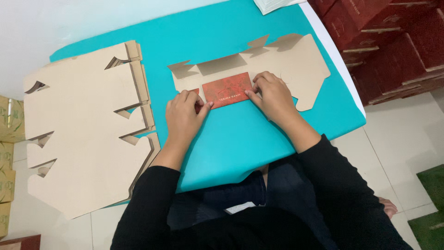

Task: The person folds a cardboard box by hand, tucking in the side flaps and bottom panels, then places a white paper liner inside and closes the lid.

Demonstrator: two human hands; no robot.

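Matt tan cardboard box blank (277, 60) with a red printed flap (227, 89), smooth turquoise tabletop (240, 139).

The person wore a long-sleeved black top of plain fabric, its sleeves ending at the forearms short of the wrists. The left hand (184, 116) and the right hand (273, 95) were bare, without rings, watch or gloves. Dark trousers covered the lap, and a bare foot showed beside the right sleeve.
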